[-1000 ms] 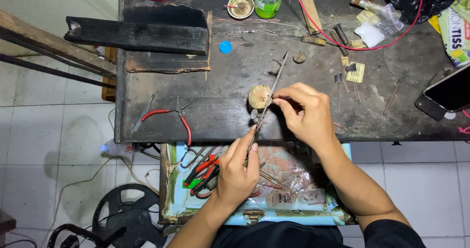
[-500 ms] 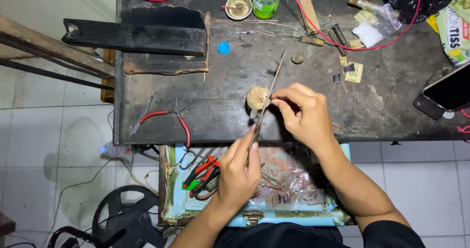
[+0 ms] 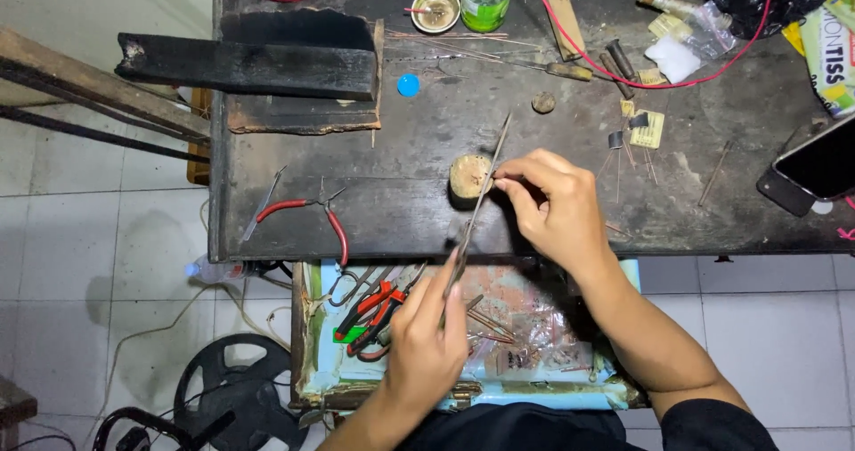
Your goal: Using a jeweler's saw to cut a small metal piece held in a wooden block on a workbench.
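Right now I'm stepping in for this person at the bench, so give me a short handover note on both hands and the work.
Left hand: grips the lower end of the long metal file.
Right hand: fingertips pinch at the file beside the small wooden block.
Red-handled pliers lie on the dark workbench, untouched.
Progress on the piece: cannot tell; it is too small to see.

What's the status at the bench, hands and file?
Left hand grips the thin metal file low. Right hand pinches something small against it, too small to identify. Round wooden block beneath the file. Red-handled pliers lie clear, left.
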